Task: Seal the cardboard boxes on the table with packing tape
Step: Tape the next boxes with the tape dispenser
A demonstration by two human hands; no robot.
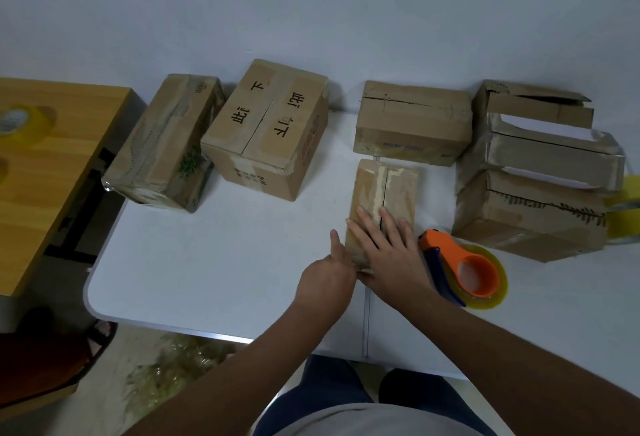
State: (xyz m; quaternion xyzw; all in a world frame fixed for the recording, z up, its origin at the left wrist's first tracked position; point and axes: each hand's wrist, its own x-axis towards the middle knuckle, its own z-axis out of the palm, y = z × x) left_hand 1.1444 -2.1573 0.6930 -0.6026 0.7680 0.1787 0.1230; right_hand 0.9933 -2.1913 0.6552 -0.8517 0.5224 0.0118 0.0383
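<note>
Both hands meet on one small box [382, 207] near the white table's [207, 262] front edge. The right hand [384, 248] lies flat on top, fingers straight; the left hand [329, 274] presses its near left corner, but its fingers are hard to read. The box's long axis runs away from the person. One orange tape dispenser [464, 269] lies just right. Five more boxes stand behind — the rightmost stack [540, 172] partly cut off.

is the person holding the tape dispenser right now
No, the orange tape dispenser lies on the table beside the right hand, which presses flat on the small box.

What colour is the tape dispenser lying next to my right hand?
Orange, with a dark blue handle, holding a yellowish clear tape roll. The tape dispenser shows in the head view.
</note>
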